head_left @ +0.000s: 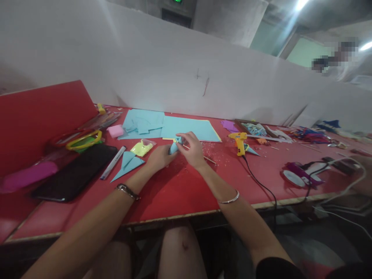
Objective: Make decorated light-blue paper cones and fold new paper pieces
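Plainly, the left hand [159, 158] grips the blue roll [173, 148], its long axis slanting away rightward. The right hand [194, 150] pinches its far end.

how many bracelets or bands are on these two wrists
2: a dark band around the wrist of the left hand, and a thin silvery bangle around that of the right hand.
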A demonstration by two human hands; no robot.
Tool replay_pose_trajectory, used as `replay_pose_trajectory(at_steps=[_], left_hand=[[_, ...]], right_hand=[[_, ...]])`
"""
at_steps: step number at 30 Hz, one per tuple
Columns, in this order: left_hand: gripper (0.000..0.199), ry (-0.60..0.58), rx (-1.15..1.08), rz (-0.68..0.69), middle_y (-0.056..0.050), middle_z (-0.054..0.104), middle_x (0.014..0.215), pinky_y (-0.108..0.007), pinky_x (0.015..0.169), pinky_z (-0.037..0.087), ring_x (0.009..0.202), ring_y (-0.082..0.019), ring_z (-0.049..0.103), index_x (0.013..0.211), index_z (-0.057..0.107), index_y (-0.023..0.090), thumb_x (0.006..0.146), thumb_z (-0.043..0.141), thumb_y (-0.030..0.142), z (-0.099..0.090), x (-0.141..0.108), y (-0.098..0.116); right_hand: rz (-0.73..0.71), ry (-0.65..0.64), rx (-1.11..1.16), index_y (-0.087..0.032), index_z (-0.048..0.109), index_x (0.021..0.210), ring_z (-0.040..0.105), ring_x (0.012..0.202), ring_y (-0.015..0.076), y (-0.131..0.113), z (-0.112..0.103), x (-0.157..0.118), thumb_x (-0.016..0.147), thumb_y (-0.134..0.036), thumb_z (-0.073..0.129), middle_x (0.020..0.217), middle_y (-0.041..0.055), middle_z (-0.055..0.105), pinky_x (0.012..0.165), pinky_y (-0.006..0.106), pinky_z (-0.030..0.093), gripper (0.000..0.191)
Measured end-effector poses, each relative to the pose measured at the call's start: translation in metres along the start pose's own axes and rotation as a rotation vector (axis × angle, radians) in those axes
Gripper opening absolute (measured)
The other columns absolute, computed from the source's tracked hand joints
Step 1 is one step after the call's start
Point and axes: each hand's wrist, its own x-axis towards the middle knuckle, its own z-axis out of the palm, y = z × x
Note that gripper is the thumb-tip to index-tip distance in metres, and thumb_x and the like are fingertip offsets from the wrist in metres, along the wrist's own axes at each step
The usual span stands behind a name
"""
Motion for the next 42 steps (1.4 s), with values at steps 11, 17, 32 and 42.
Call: replay_pose_trajectory(at_steps=[11, 17, 32, 42], left_hand=[[0.035, 0.025, 0.109, 0.028, -0.003, 0.056, 0.056, -0.024, 0.046, 0.026, 0.052, -0.016, 0.050, 0.067, 0.055, 0.015, 0.075, 0.037, 0.044, 0.004, 0.003, -0.007], [0.040, 0.038, 0.153, 0.031, -0.006, 0.061, 0.067, -0.025, 0.049, 0.028, 0.059, -0.018, 0.054, 0.076, 0.058, 0.015, 0.076, 0.034, 0.047, 0.002, 0.001, -0.006], [0.040, 0.057, 0.326, -0.033, -0.009, 0.066, 0.078, -0.026, 0.054, 0.035, 0.071, -0.022, 0.060, 0.090, 0.059, 0.017, 0.078, 0.035, 0.047, -0.002, -0.001, -0.001], [0.036, 0.115, 0.340, -0.086, -0.011, 0.064, 0.080, -0.027, 0.054, 0.035, 0.075, -0.025, 0.060, 0.097, 0.050, 0.017, 0.080, 0.035, 0.044, -0.006, 0.002, -0.007]], right_hand=[[-0.002, -0.011, -0.019, -0.019, 0.053, 0.073, 0.047, 0.068, 0.0110, 0.001, 0.000, 0.000, 0.074, -0.015, 0.054, 0.077, 0.0003, 0.047, 0.066, 0.025, 0.041, 0.005], [-0.008, 0.010, -0.025, -0.019, 0.053, 0.073, 0.046, 0.067, 0.0108, 0.002, 0.001, 0.000, 0.073, -0.015, 0.054, 0.075, -0.0003, 0.046, 0.065, 0.024, 0.042, 0.005], [0.029, 0.029, 0.009, -0.019, 0.050, 0.072, 0.045, 0.065, 0.0094, 0.003, 0.002, 0.000, 0.074, -0.019, 0.054, 0.079, 0.0000, 0.044, 0.063, 0.024, 0.042, 0.004], [0.046, 0.037, 0.024, -0.020, 0.048, 0.079, 0.045, 0.065, 0.0101, -0.003, 0.000, 0.000, 0.077, -0.019, 0.047, 0.080, 0.0007, 0.044, 0.066, 0.026, 0.042, 0.003]])
